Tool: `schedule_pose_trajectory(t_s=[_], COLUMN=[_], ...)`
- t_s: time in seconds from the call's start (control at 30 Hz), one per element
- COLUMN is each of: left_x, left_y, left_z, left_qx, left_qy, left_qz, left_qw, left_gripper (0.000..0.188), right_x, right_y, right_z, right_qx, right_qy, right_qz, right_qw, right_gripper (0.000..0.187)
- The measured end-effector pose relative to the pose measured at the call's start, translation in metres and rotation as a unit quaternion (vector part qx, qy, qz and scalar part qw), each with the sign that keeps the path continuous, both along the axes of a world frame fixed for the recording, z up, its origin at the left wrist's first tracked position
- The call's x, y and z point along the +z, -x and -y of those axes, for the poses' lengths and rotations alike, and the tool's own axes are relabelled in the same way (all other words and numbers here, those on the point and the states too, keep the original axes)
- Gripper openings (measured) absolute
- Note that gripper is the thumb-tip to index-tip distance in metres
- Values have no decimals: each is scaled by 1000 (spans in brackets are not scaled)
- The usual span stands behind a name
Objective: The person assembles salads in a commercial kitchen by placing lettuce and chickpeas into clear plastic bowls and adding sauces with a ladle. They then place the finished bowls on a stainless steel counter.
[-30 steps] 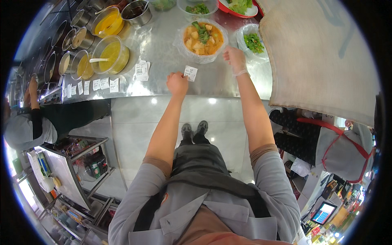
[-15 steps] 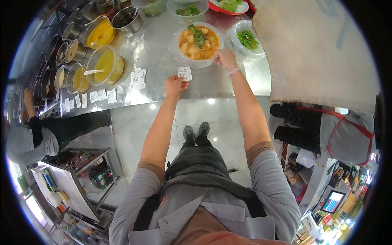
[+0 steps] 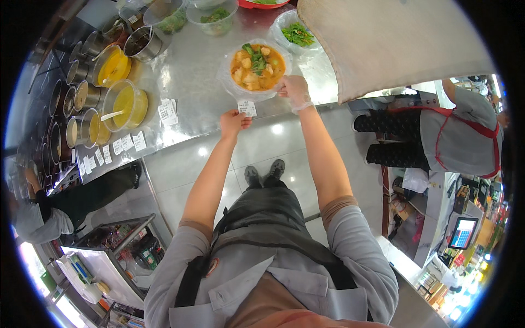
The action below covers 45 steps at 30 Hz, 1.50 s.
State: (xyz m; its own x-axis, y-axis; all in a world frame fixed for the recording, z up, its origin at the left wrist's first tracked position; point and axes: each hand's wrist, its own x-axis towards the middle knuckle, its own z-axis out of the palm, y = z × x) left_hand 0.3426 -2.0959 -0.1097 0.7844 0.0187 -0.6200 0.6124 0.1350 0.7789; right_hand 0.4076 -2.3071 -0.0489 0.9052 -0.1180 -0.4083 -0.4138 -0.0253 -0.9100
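Observation:
In front of me a bowl of orange soup [image 3: 238, 82] with pale chunks and leafy greens on top sits near the counter's front edge. A clear plastic bag [image 3: 224, 74] spreads around it. My right hand [image 3: 296, 91], in a clear glove, pinches the bag at the bowl's right rim. Fingers of my left hand [image 3: 232, 124] are closed on a small printed receipt [image 3: 248, 108], just below the bowl's near rim. Beyond the bowl, to the right, lies a bagged bowl of chopped greens [image 3: 298, 34].
Tubs of yellow sauce [image 3: 127, 104] and metal pots [image 3: 143, 42] line the steel counter [image 3: 188, 71] at left. Receipts [image 3: 168, 112] lie along its edge. A cloth sheet [image 3: 394, 44] hangs at right. Co-workers stand left and right [image 3: 454, 136]; a trolley [image 3: 117, 262] stands behind left.
The bowl has come closer to the counter's front edge, with my right hand on the bag. My left hand has come nearer too, still holding the receipt. The whole view has turned.

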Motion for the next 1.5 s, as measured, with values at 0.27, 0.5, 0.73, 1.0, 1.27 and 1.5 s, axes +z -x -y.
schedule_pose_trajectory(t_s=[0.27, 0.5, 0.73, 1.0, 1.27, 1.5], left_x=[8, 2, 3, 4, -3, -7], left_y=[15, 23, 35, 30, 18, 15], left_z=[46, 107, 187, 257, 284, 289], left_qx=[-71, -95, -84, -25, -44, -35], left_qy=[-21, -18, 7, 41, 50, 50], left_qz=[11, 16, 4, -4, -1, 5], left_qw=[997, 995, 996, 999, 998, 998], left_gripper=[13, 16, 19, 16, 16, 19], right_x=[5, -9, -5, 0, -6, -8], right_y=[23, 36, 21, 7, -3, -4], right_z=[51, 112, 184, 228, 234, 239], right_qx=[-57, -65, -68, -16, -40, -23], right_qy=[2, -12, -28, -15, -14, -10], right_qz=[-28, 28, 1, -5, -3, -1], right_qw=[998, 997, 997, 1000, 999, 1000], right_gripper=[18, 15, 22, 18, 16, 16])
